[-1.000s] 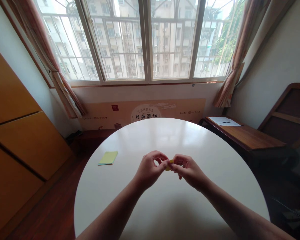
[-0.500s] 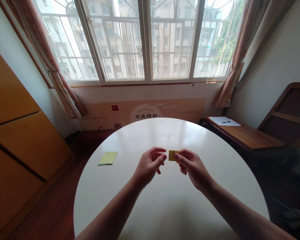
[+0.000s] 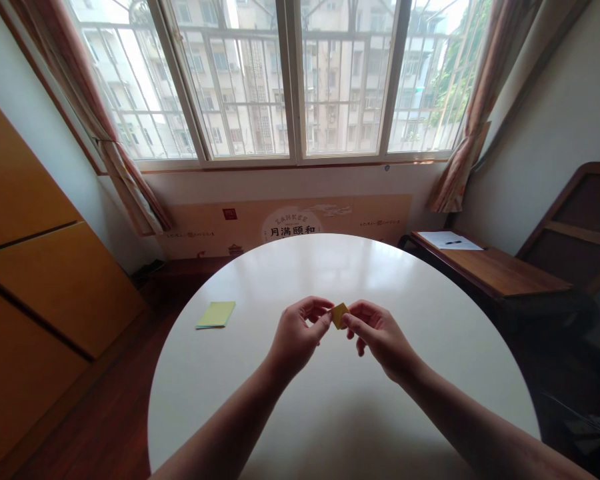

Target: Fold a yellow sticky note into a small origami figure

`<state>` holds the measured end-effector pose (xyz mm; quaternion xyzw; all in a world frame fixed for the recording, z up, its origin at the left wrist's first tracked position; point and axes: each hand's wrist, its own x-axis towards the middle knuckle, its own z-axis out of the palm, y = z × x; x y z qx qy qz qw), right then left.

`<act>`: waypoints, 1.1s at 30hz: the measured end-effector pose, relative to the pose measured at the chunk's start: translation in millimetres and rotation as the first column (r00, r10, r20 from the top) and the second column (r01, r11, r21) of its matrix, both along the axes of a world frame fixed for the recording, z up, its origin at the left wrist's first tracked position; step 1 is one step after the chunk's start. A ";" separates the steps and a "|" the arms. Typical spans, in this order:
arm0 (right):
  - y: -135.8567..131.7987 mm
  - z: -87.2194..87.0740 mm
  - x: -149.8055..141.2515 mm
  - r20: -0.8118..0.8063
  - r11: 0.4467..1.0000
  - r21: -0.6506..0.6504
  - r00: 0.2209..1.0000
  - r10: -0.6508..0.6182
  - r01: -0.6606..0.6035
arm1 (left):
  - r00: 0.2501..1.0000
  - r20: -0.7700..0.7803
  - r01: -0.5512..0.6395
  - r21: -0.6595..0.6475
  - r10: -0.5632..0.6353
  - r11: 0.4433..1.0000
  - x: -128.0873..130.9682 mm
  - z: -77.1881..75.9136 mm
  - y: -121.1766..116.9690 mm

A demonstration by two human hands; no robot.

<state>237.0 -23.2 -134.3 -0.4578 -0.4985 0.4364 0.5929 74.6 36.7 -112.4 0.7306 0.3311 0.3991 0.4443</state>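
A small folded square of yellow paper (image 3: 339, 315) is held up above the white table, turned so that a corner points upward. My left hand (image 3: 303, 330) pinches its left corner between thumb and fingers. On the opposite side, my right hand (image 3: 377, 332) grips the lower right part with thumb and index finger, its other fingers curled behind. Farther left on the table lies a stack of yellow-green and bluish paper sheets (image 3: 216, 314), apart from both hands.
The round white table (image 3: 405, 280) fills the middle. To the right stands a wooden bench (image 3: 510, 270) bearing a white sheet (image 3: 445, 241) and a dark pen (image 3: 454, 243). An orange-brown cabinet (image 3: 65, 293) is on the left, a barred window ahead.
My left hand has closed on the paper, which only my right hand held before. The paper has turned from lying level to standing on a corner.
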 end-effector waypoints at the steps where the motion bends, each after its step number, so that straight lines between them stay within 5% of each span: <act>1: 0.2 -0.1 -0.2 0.000 1.000 -0.003 1.000 0.005 -0.005 | 0.999 -0.018 -0.033 0.060 0.035 0.998 0.2 0.3 -1.2; 6: 0.0 -0.4 -3.6 -0.037 0.999 -0.016 0.999 0.032 -0.033 | 0.989 -0.029 -0.134 0.291 0.148 0.947 0.1 -0.3 -6.5; 14: -1.6 -0.3 -5.9 -0.081 0.999 -0.038 0.996 0.032 -0.035 | 0.993 0.009 -0.115 0.358 0.120 0.927 -1.5 3.7 -9.7; 20: -0.1 0.1 -3.4 -0.049 1.000 -0.007 0.999 0.012 -0.012 | 0.995 0.092 0.016 0.131 -0.028 0.991 -1.5 5.2 -6.4; 25: -1.8 2.9 1.1 -0.060 1.000 0.013 0.998 0.025 -0.024 | 0.970 0.170 0.181 -0.018 -0.176 0.983 -1.7 8.1 -3.9; 33: -4.9 5.3 3.0 -0.009 0.995 0.042 0.996 0.086 -0.086 | 0.979 0.020 0.187 0.293 -0.202 0.937 -6.2 13.3 -5.2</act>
